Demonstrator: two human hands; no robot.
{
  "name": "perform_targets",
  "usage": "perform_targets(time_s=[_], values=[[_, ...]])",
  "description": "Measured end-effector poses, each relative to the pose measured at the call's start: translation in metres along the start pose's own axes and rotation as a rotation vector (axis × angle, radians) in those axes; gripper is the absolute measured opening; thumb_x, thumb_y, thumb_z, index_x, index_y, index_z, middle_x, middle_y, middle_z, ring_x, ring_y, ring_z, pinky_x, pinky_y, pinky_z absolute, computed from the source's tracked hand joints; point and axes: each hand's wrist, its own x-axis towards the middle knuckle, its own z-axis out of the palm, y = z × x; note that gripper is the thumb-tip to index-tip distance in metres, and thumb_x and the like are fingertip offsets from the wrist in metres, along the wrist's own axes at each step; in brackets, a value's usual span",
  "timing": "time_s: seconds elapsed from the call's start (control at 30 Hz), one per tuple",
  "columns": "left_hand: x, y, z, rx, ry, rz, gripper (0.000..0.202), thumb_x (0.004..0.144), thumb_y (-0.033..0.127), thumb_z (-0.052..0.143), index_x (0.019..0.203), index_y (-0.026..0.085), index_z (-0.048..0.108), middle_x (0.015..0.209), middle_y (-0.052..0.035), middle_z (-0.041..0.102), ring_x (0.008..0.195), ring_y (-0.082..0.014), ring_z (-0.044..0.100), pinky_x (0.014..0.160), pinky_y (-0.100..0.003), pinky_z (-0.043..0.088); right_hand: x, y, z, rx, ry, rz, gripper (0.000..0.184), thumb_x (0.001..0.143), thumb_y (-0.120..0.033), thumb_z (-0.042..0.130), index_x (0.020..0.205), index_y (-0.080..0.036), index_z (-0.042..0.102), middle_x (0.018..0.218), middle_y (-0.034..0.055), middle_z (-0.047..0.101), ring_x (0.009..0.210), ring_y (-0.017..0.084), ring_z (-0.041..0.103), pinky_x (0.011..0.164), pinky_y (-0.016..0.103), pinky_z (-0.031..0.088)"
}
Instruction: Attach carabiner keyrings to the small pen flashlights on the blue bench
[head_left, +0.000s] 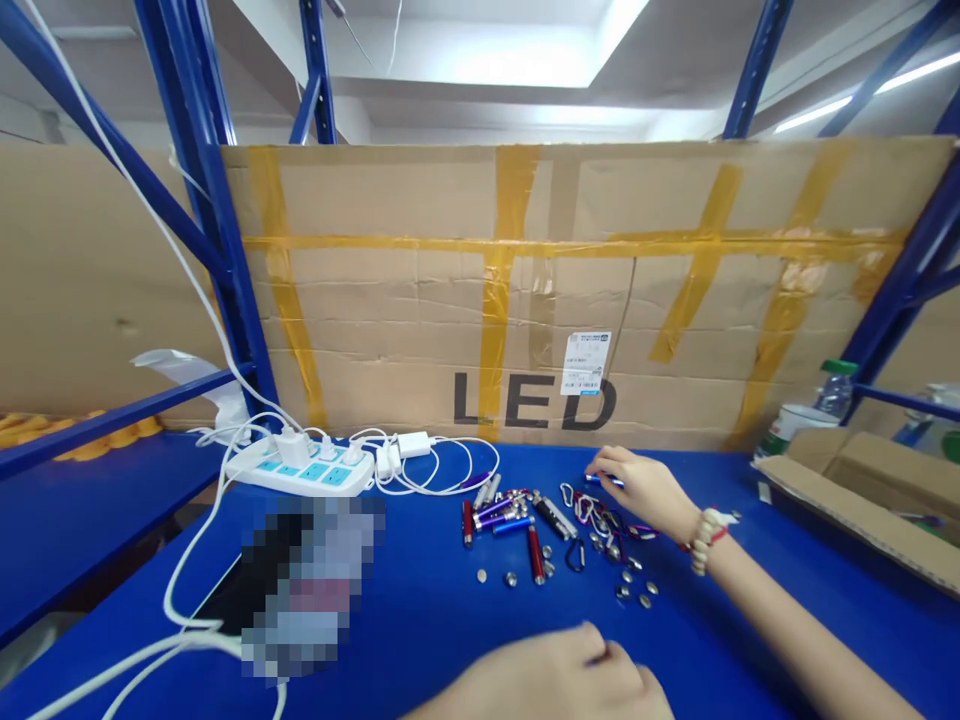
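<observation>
My right hand [646, 492] reaches over the far right of the small parts, its fingers closed around a small blue flashlight tube [606, 481]. A beaded bracelet is on that wrist. My left hand [559, 680] is low at the front edge, blurred, with curled fingers; a dark purple speck shows between them, too small to name. Between the hands lie several small metal tubes, among them a red tube [535, 555], a purple tube [493, 514] and a black tube [551, 515]. Carabiner clips [574, 555] and round silver button pieces [511, 579] are scattered beside them.
A white power strip [300, 470] with plugs and looping cables stands at the back left, near a pixelated area. Behind the blue table [420, 620] rises a large cardboard box [405, 330] marked LED. An open carton [862, 500] and a green-capped bottle [836, 390] are at right.
</observation>
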Motion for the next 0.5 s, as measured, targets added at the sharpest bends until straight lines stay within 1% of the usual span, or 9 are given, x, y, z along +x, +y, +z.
perform_targets(time_s=[0.03,0.07,0.1,0.17,0.23,0.27,0.33,0.4,0.5], values=[[0.003,-0.011,0.005,0.011,0.015,0.023,0.017,0.089,0.020,0.037,0.087,0.019,0.054,0.101,-0.0037,0.055,0.083,-0.0130,0.049,0.071,-0.026,0.040,-0.004,0.005,0.001,0.017,-0.010,0.020,0.026,0.084,-0.015,0.037,0.086,-0.020,0.063,0.091,0.0040,0.062,0.084,0.015,0.060,0.072,0.028,0.049],[0.004,-0.021,0.010,0.008,0.024,0.013,0.015,0.087,0.020,0.040,0.081,0.017,0.053,0.097,-0.0040,0.055,0.077,-0.0127,0.048,0.067,-0.026,0.039,-0.008,0.010,0.002,0.031,-0.018,0.050,0.027,0.084,-0.016,0.036,0.088,-0.021,0.062,0.093,0.0037,0.062,0.085,0.015,0.060,0.072,0.028,0.049],[0.003,-0.028,0.015,0.012,0.028,-0.014,0.012,0.085,0.020,0.042,0.080,0.015,0.052,0.093,-0.0043,0.055,0.076,-0.0129,0.048,0.067,-0.026,0.038,-0.012,0.014,0.002,0.036,-0.019,0.095,0.027,0.084,-0.017,0.036,0.089,-0.021,0.062,0.094,0.0033,0.062,0.086,0.015,0.060,0.071,0.028,0.050],[-0.003,-0.036,0.024,0.011,0.039,-0.030,0.009,0.084,0.019,0.044,0.079,0.014,0.050,0.089,-0.0038,0.055,0.073,-0.0129,0.047,0.070,-0.027,0.036,-0.018,0.022,0.004,0.060,-0.037,0.153,0.028,0.084,-0.018,0.036,0.092,-0.022,0.062,0.095,0.0027,0.062,0.088,0.015,0.060,0.073,0.029,0.050],[-0.010,-0.036,0.031,-0.024,0.044,-0.059,0.008,0.083,0.018,0.046,0.076,0.015,0.047,0.082,-0.0018,0.052,0.069,-0.0117,0.044,0.068,-0.026,0.034,-0.022,0.030,0.007,0.085,-0.053,0.184,0.028,0.084,-0.019,0.036,0.094,-0.022,0.062,0.096,0.0029,0.062,0.090,0.015,0.060,0.075,0.029,0.050],[-0.013,-0.035,0.033,-0.051,0.025,-0.085,0.010,0.082,0.021,0.048,0.075,0.015,0.045,0.078,-0.0010,0.050,0.068,-0.0118,0.044,0.065,-0.026,0.033,-0.023,0.033,0.009,0.093,-0.059,0.195,0.028,0.084,-0.020,0.036,0.094,-0.022,0.062,0.096,0.0031,0.062,0.090,0.016,0.060,0.075,0.030,0.050],[-0.016,-0.031,0.036,-0.094,-0.024,-0.131,0.013,0.080,0.025,0.052,0.076,0.015,0.043,0.078,-0.0008,0.049,0.068,-0.0125,0.043,0.062,-0.026,0.031,-0.025,0.036,0.012,0.098,-0.072,0.219,0.028,0.084,-0.020,0.036,0.093,-0.021,0.062,0.096,0.0040,0.063,0.090,0.017,0.060,0.076,0.032,0.050],[-0.016,-0.029,0.039,-0.129,-0.040,-0.143,0.014,0.078,0.024,0.053,0.078,0.016,0.042,0.079,-0.0008,0.049,0.068,-0.0126,0.043,0.060,-0.026,0.030,-0.025,0.036,0.014,0.110,-0.067,0.219,0.028,0.085,-0.021,0.035,0.093,-0.021,0.062,0.096,0.0044,0.062,0.091,0.017,0.059,0.078,0.032,0.049],[-0.013,-0.027,0.045,-0.175,0.004,-0.117,0.010,0.078,0.017,0.051,0.078,0.016,0.041,0.077,0.0002,0.048,0.065,-0.0116,0.041,0.058,-0.025,0.028,-0.022,0.026,0.013,0.148,-0.066,0.176,0.027,0.085,-0.020,0.037,0.093,-0.020,0.063,0.097,0.0052,0.062,0.093,0.018,0.058,0.080,0.033,0.047]])
